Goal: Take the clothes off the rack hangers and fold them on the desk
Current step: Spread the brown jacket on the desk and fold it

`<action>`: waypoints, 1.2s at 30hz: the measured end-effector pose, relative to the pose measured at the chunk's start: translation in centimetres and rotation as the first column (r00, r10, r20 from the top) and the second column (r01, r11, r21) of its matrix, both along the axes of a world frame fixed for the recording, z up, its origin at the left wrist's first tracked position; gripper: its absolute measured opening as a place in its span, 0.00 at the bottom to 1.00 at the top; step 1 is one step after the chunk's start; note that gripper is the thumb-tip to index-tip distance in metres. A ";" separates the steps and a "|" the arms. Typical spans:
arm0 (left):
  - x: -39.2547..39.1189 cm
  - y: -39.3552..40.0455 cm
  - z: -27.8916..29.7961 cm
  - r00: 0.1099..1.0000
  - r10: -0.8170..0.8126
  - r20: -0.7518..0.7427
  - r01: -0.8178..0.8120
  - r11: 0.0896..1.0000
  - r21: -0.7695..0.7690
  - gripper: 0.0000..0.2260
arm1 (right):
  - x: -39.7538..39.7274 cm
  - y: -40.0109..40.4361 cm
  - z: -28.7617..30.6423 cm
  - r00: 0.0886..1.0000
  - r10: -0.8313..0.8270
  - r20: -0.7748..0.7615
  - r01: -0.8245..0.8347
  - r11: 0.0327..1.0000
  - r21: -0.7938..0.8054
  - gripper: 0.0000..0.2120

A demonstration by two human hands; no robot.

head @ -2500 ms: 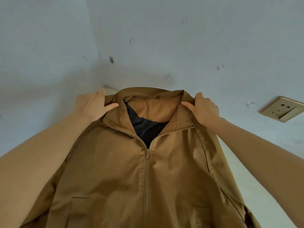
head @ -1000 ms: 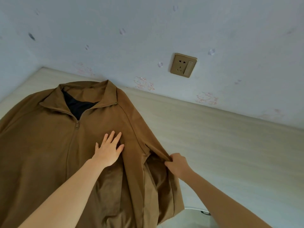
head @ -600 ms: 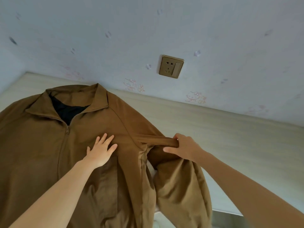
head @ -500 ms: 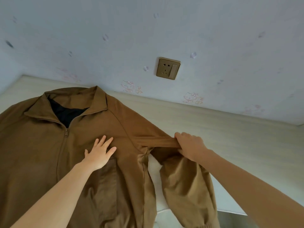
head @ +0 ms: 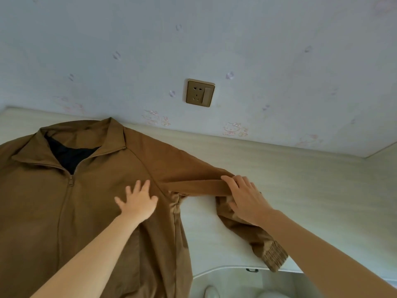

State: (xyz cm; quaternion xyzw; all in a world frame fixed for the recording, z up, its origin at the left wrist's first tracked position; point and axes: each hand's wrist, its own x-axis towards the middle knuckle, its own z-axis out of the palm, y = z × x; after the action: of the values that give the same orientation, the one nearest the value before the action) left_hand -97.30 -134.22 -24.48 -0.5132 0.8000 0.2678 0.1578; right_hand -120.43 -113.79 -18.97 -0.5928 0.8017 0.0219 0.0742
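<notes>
A brown jacket (head: pixel 90 211) is spread front-up on the pale, wood-grained counter (head: pixel 300 190), its collar lying near the wall (head: pixel 279 50). The zip is closed most of the way up, and a dark lining (head: pixel 68 153) is shown inside the open neck. The cloth is seen to be smooth and matte, with raglan seams running from collar to underarm and a ribbed elastic cuff (head: pixel 274 255) at the end of the sleeve (head: pixel 193 168).

The left hand (head: pixel 137 203) is laid flat on the chest of the jacket, fingers straight and spread, nothing being gripped. The sleeve is stretched sideways and bent back at the elbow; the fold is held by the right hand (head: pixel 245 198), whose grip is curled round the bunched cloth. The cuff is left lying at the counter's near edge.

A bronze-coloured wall socket (head: pixel 200 92) is mounted on the wall, which is papered with faint cartoon prints.
</notes>
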 end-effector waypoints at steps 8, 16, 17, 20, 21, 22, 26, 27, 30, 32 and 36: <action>-7.5 6.6 -0.1 0.910 -0.412 -0.053 0.389 0.890 -0.237 0.33 | -7.6 4.2 -1.7 0.712 -0.560 0.423 0.490 0.828 0.271 0.46; -12.2 7.5 0.0 0.936 -0.332 -0.114 0.276 0.896 -0.349 0.26 | -8.6 6.3 -5.6 0.577 -0.596 0.559 0.417 0.803 0.425 0.30; -12.3 7.4 0.2 0.942 -0.303 -0.146 0.239 0.908 -0.343 0.24 | -8.9 6.2 -5.5 0.587 -0.580 0.565 0.419 0.815 0.401 0.25; -12.3 6.8 1.2 0.937 -0.229 -0.266 0.129 0.930 -0.345 0.22 | -11.8 6.0 -3.2 0.661 -0.554 0.506 0.497 0.828 0.259 0.10; -12.4 6.7 1.7 0.937 -0.232 -0.263 0.128 0.925 -0.359 0.22 | -13.0 5.7 -2.0 0.700 -0.542 0.465 0.523 0.832 0.184 0.08; -12.7 6.8 2.3 0.939 -0.248 -0.237 0.143 0.911 -0.387 0.23 | -14.1 5.5 -0.5 0.742 -0.529 0.411 0.533 0.838 0.116 0.07; -13.3 7.6 3.3 0.913 -0.297 -0.279 0.090 0.815 -0.572 0.26 | -17.0 4.8 5.2 0.962 -0.269 -0.055 0.251 0.943 -0.220 0.12; -13.2 7.8 3.1 0.900 -0.307 -0.310 0.061 0.792 -0.608 0.27 | -17.4 4.8 6.0 0.960 -0.193 -0.200 0.132 0.950 -0.283 0.14; -12.7 8.8 1.4 0.885 -0.330 -0.330 0.042 0.760 -0.648 0.31 | -18.7 6.5 5.7 0.911 -0.179 -0.372 0.044 0.938 -0.345 0.19; -12.3 10.1 0.1 0.914 -0.310 -0.260 0.113 0.813 -0.571 0.31 | -18.7 8.3 4.2 0.918 -0.175 -0.355 0.095 0.969 -0.229 0.21; -12.0 12.4 -2.6 0.920 -0.373 0.118 0.391 0.870 -0.301 0.26 | -17.8 12.9 -0.9 0.971 -0.062 -0.229 0.113 0.969 0.219 0.24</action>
State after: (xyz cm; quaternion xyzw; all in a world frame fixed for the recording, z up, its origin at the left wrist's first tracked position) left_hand -109.25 -121.87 -27.11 -0.3709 0.9134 0.0841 0.1450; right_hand -138.18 -100.87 -19.85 -0.5380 0.8224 0.1771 0.0537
